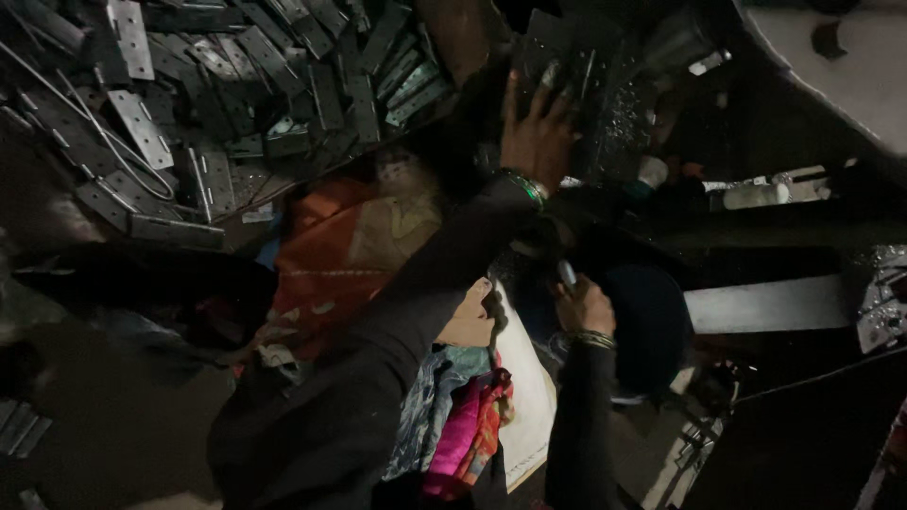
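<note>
Left hand [537, 132] fingers spread on dark metal plate [567, 47], long axis unclear; right hand [584, 304] clenched around small upright tool [566, 274].

The left arm stretches up and away from the body, sleeved in dark cloth down to the wrist, where a band of bangles shows. The left hand [537, 127] is seen from its back, fingers spread and pointing upward, the fingertips [549, 74] pale at the nails. The right arm lies lower and closer in, also dark-sleeved, with bangles at its wrist. The right hand [584, 304] is curled, fingers bent inward into a loose grip (the dim light hides just how tightly they close). The two hands are well apart.
</note>
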